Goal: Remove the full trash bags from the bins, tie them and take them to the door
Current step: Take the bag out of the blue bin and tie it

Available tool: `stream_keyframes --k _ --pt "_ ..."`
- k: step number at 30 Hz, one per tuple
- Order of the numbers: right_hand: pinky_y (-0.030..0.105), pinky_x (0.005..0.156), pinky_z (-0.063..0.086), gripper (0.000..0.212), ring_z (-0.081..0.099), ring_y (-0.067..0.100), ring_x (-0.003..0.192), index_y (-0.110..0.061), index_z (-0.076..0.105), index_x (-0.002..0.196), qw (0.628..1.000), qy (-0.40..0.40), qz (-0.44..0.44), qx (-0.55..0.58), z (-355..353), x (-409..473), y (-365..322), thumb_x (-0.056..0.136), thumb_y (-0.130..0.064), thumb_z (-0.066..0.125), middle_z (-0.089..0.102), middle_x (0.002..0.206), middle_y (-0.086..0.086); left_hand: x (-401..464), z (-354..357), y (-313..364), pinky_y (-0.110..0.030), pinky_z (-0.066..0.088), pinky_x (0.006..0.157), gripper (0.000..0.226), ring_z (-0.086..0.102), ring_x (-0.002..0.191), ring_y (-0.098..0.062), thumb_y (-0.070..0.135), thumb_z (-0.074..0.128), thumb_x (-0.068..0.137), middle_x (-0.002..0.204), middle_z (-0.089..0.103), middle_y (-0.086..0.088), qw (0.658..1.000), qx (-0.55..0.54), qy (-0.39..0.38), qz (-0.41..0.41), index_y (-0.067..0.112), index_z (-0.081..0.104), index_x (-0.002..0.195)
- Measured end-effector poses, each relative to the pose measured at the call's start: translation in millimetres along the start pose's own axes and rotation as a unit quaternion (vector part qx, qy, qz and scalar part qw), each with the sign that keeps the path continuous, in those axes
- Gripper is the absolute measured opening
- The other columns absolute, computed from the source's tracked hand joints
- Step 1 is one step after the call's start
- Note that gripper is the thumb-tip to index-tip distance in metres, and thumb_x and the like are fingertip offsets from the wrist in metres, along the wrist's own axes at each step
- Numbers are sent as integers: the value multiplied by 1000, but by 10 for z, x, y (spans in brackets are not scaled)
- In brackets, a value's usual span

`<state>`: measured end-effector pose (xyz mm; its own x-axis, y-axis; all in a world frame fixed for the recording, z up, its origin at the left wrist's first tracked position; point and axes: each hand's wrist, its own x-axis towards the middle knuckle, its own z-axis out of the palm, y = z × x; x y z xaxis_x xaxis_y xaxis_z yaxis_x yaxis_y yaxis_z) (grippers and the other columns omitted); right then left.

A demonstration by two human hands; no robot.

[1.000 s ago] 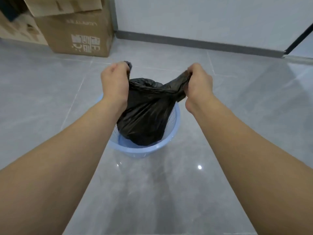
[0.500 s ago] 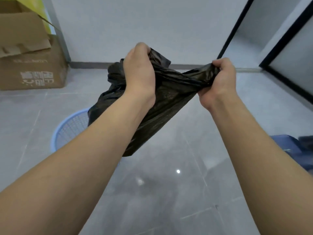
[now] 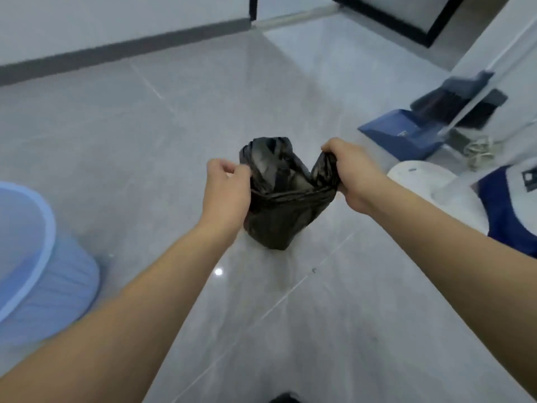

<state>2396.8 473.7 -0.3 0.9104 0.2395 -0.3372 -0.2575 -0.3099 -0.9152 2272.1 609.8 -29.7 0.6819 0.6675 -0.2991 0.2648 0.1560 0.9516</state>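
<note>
Both hands grip the black trash bag (image 3: 280, 199) above the floor: left hand (image 3: 226, 196) and right hand (image 3: 353, 175) clutch its 2 top corners. The blue bin (image 3: 43, 274) stands well apart to the left.

Two bare forearms enter from the lower corners of the frame, with no sleeves, watch or rings showing. The left hand (image 3: 226, 196) and right hand (image 3: 356, 177) wear no gloves. A dark rounded shape, too cropped to identify, sits at the bottom centre edge.

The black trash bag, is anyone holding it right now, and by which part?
Yes. The black trash bag hangs above the floor, with the left hand and the right hand each pinching a gathered flap of its open top edge.
</note>
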Motion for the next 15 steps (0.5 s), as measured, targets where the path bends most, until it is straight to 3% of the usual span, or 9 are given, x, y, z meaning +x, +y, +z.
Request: stream_keyframes --k 3,6,9,10,12,13,14,15 --pt "29 55 31 20 42 15 53 -21 50 60 997 3 47 68 -220 -66 482 79 -24 54 44 52 -3 -48 19 -580 -30 51 53 50 64 72 -24 36 52 84 94 61 -8 977 152 -100 -113 32 25 126" --pt "24 48 34 18 46 9 45 -21 52 64 997 -10 46 69 -377 -210 729 80 -25 57 48 49 -7 -1 156 -656 -31 54 54 72 67 63 -24 59 52 72 86 60 -3 957 256 -101 -88 35 22 132" --pt "25 49 34 15 47 8 47 -22 49 66 997 -14 17 70 -517 -325 734 76 -25 59 49 51 -8 141 516 -537 -43 54 82 95 64 97 -23 81 58 57 110 60 2 939 304 -150 -47 28 35 132" --pt "26 49 35 16 47 8 47 -22 49 65 997 -10 6 76 -571 -351 715 77 -24 59 49 51 -8 179 651 -515 -43 52 89 93 61 103 -21 82 61 55 116 60 3 928 317 -193 -30 25 44 127" --pt "27 51 36 18 46 10 50 -22 48 61 996 4 -14 88 -685 -401 671 75 -22 60 48 52 -7 223 874 -532 -37 51 88 64 61 101 -19 66 67 63 110 64 3 877 402 -264 20 28 60 113" --pt "28 52 36 18 45 13 52 -22 48 60 995 17 -21 96 -746 -424 656 73 -21 60 47 51 -7 249 927 -553 -34 51 81 45 61 95 -21 52 66 69 103 65 0 851 452 -261 49 25 63 104" --pt "29 52 35 18 45 14 53 -23 48 59 994 35 -26 104 -814 -434 646 73 -19 59 47 51 -7 284 936 -568 -32 49 72 29 61 87 -24 37 64 73 96 66 -5 847 475 -231 67 19 63 96" --pt "28 52 34 18 46 15 52 -23 49 61 991 58 -29 115 -881 -440 634 74 -16 58 48 49 -7 335 908 -572 -31 47 65 19 61 80 -27 25 62 75 90 66 -11 864 459 -194 70 13 62 89"
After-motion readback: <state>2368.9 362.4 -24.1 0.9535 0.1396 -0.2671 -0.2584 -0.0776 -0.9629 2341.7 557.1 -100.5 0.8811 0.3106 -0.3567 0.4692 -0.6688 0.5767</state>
